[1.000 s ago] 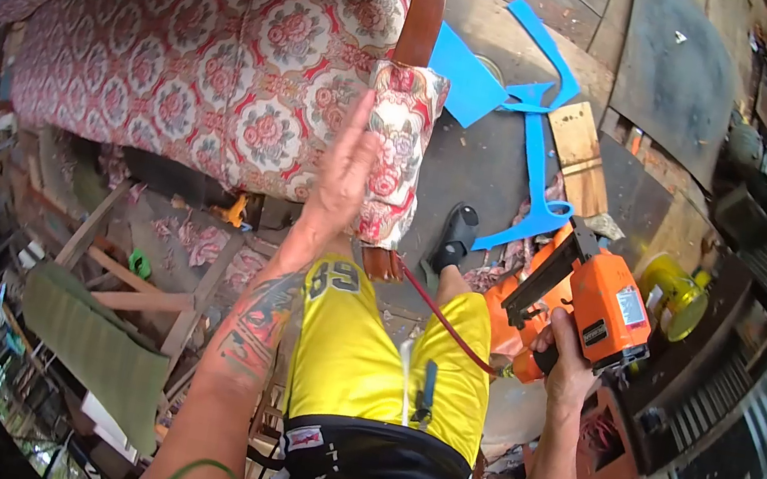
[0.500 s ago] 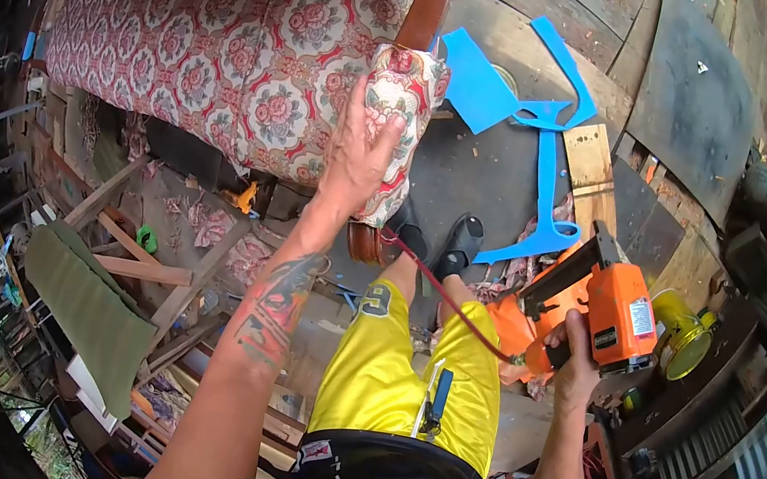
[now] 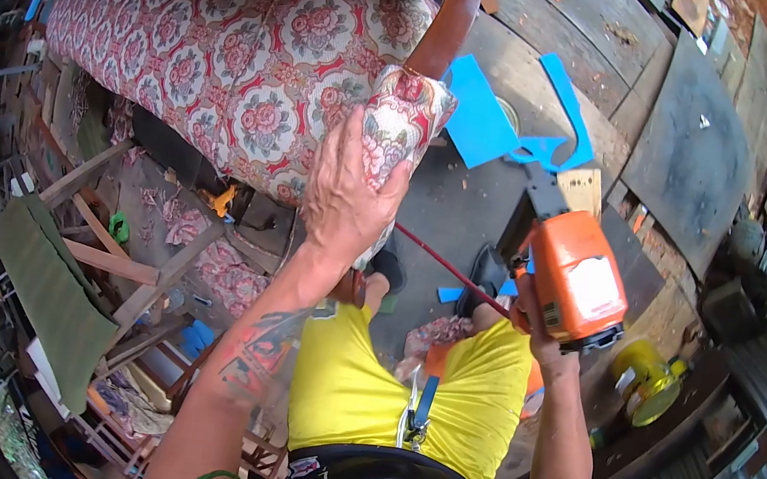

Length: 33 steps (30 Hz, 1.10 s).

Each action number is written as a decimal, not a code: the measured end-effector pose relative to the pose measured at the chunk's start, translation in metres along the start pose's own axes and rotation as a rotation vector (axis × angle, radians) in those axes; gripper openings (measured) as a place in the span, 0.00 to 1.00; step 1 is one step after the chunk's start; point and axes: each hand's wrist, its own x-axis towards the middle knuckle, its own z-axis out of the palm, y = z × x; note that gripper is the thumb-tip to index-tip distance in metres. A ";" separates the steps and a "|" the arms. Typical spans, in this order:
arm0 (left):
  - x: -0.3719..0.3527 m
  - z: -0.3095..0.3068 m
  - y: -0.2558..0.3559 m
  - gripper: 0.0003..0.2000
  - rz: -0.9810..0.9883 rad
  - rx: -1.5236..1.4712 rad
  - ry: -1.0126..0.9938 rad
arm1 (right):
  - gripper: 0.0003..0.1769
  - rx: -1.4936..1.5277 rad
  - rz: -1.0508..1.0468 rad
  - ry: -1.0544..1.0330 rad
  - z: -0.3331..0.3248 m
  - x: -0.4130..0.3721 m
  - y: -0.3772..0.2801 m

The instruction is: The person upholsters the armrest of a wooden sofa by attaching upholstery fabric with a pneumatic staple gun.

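Observation:
My left hand (image 3: pixel 348 195) lies on the front of a sofa arm, with its fingers stretched out and thumb spread over the floral cover panel (image 3: pixel 397 145). The sofa (image 3: pixel 231 62) has red and cream flowered fabric and a curved wooden armrest (image 3: pixel 455 18). My right hand (image 3: pixel 541 339) is wrapped round the handle of an orange staple gun (image 3: pixel 586 273). Its dark nose points away from me, apart from the sofa. A red air hose (image 3: pixel 444 270) runs from near its handle toward the sofa arm.
Blue cut-out pieces (image 3: pixel 484 114) lie on the floor beyond the sofa arm. To the right are a dark sheet (image 3: pixel 687 153) and a yellow container (image 3: pixel 649 380). Wooden frame pieces (image 3: pixel 165 274) and a green padded panel (image 3: pixel 40 294) are at left.
The staple gun has swung forward and left, its nose turning away from me. My left hand stays on the sofa arm, having shifted slightly. My legs have spread and the view has moved.

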 end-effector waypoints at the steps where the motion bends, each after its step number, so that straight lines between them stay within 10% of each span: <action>1: -0.001 -0.001 0.002 0.39 -0.019 0.003 -0.024 | 0.17 -0.241 -0.147 -0.027 0.003 0.011 0.011; 3: 0.001 0.001 0.002 0.39 0.000 0.048 0.024 | 0.21 -0.483 -0.489 0.090 0.012 0.032 0.043; 6: 0.000 -0.001 0.007 0.39 0.055 0.118 -0.003 | 0.25 0.191 -0.463 0.151 0.016 0.085 0.043; 13: -0.004 0.002 0.017 0.37 0.053 0.237 -0.006 | 0.26 0.545 -0.646 -0.029 0.037 0.159 0.094; 22: -0.006 0.012 0.033 0.37 -0.166 0.342 -0.026 | 0.41 0.423 -1.115 -0.100 0.059 0.202 0.127; 33: 0.000 0.020 0.035 0.37 -0.164 0.401 -0.010 | 0.35 0.460 -1.103 -0.090 0.061 0.206 0.153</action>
